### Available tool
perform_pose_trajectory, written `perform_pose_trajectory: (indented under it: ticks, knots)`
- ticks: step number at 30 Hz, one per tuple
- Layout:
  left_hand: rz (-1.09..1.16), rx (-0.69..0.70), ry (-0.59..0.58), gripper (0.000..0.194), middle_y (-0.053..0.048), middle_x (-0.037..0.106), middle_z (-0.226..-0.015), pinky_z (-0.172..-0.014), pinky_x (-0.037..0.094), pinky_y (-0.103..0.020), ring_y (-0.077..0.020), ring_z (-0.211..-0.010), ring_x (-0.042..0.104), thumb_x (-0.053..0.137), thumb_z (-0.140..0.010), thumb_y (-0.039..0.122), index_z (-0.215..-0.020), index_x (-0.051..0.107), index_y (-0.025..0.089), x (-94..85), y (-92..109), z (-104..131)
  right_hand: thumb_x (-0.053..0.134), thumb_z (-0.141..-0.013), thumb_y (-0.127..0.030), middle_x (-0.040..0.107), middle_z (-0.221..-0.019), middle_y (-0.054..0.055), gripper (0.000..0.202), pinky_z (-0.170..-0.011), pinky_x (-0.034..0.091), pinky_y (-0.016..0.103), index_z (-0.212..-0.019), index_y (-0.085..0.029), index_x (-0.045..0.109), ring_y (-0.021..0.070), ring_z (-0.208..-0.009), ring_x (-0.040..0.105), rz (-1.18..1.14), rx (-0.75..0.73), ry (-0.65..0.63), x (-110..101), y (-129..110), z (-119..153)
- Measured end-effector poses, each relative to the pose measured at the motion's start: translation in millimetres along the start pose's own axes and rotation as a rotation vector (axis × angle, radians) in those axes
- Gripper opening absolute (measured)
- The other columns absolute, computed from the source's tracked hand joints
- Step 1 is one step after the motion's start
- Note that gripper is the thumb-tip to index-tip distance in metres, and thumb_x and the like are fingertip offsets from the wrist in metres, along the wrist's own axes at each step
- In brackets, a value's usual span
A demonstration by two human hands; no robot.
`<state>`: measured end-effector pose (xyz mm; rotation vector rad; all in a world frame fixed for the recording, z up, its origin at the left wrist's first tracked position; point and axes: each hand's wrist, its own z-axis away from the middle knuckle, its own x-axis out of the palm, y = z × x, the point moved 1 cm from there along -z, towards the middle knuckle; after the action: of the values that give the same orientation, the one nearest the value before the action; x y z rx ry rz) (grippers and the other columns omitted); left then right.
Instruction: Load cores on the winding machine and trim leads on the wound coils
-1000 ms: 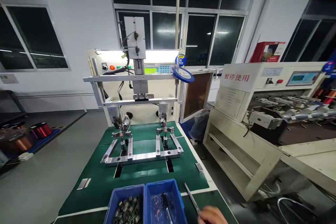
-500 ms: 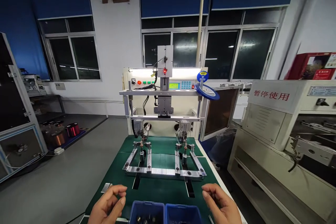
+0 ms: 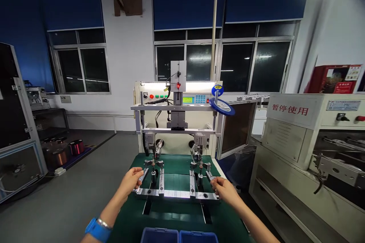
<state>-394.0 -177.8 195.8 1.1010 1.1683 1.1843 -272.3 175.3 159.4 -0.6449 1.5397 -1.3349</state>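
Note:
My left hand (image 3: pixel 131 180) is at the left outer arm of the metal fixture (image 3: pixel 176 193), its fingers curled together; what they hold, if anything, is too small to make out. At the fixture's right outer arm, my right hand (image 3: pixel 224 189) has its thumb and fingertips pinched near the metal. Between the hands, two spindles (image 3: pixel 154 174) stand upright under the winding machine's heads (image 3: pixel 200 142). The fixture lies on the green work surface (image 3: pixel 176 212).
Two blue bins (image 3: pixel 160 235) stand at the near edge. A blue ring (image 3: pixel 222 107) hangs on the machine's right post. On the right is a cream machine (image 3: pixel 288 136) with a sign; copper and red wire spools (image 3: pixel 76 147) stand on the floor at left.
Both hands have moved forward and inward, from beside the bins to the outer arms of the fixture. The view has tilted up slightly, with the bins now lower in the picture.

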Motion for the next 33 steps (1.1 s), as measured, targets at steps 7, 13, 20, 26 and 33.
perform_pose_trajectory:
  ticks: [7, 13, 20, 26, 33]
  knots:
    - [0.093, -0.176, -0.026, 0.017, 0.002, 0.061, -0.074, -0.046, 0.044, -0.020, -0.0074, -0.051, 0.052, 0.059, -0.093, 0.030, -0.089, 0.060, 0.013, 31.4, -13.3, -28.6, 0.058, -0.098, -0.030, 0.057, -0.071, -0.004, 0.019, -0.044, 0.044, 0.018, -0.089, -0.013, 0.060, 0.0063, -0.050, 0.051, -0.156, 0.159, 0.061, 7.3, 1.1, -30.1]
    - [0.190, -0.256, -0.018, 0.028, -0.001, 0.063, -0.083, -0.049, 0.048, -0.023, -0.0090, -0.056, 0.055, 0.053, -0.095, 0.040, -0.099, 0.060, 0.014, 54.5, -12.1, -39.8, 0.058, -0.097, -0.030, 0.061, -0.081, -0.001, 0.017, -0.051, 0.050, 0.021, -0.098, -0.013, 0.061, 0.0087, -0.059, 0.057, -0.284, 0.176, 0.112, 23.0, -7.9, -36.7]
    - [0.222, -0.322, -0.018, 0.042, -0.002, 0.063, -0.084, -0.052, 0.051, -0.025, -0.0105, -0.059, 0.057, 0.052, -0.092, 0.054, -0.103, 0.059, 0.014, 66.9, -4.2, -43.8, 0.055, -0.098, -0.039, 0.063, -0.086, 0.001, 0.027, -0.054, 0.052, 0.024, -0.103, -0.013, 0.061, 0.0104, -0.062, 0.059, -0.397, 0.277, 0.122, 36.2, -28.2, -49.6]
    - [0.206, -0.351, -0.014, 0.044, -0.003, 0.064, -0.085, -0.053, 0.052, -0.026, -0.0110, -0.060, 0.058, 0.053, -0.091, 0.055, -0.103, 0.059, 0.014, 67.7, 0.9, -41.9, 0.052, -0.098, -0.046, 0.063, -0.089, 0.002, 0.034, -0.056, 0.053, 0.025, -0.106, -0.014, 0.060, 0.0116, -0.065, 0.060, -0.440, 0.372, 0.139, 38.3, -39.7, -48.7]
    - [0.161, -0.364, -0.017, 0.045, -0.003, 0.064, -0.087, -0.054, 0.052, -0.027, -0.0114, -0.061, 0.058, 0.054, -0.090, 0.056, -0.104, 0.059, 0.014, 68.1, 4.0, -43.6, 0.052, -0.098, -0.047, 0.064, -0.092, 0.003, 0.036, -0.058, 0.054, 0.027, -0.108, -0.014, 0.060, 0.0126, -0.068, 0.061, -0.477, 0.446, 0.143, 42.9, -45.8, -47.4]
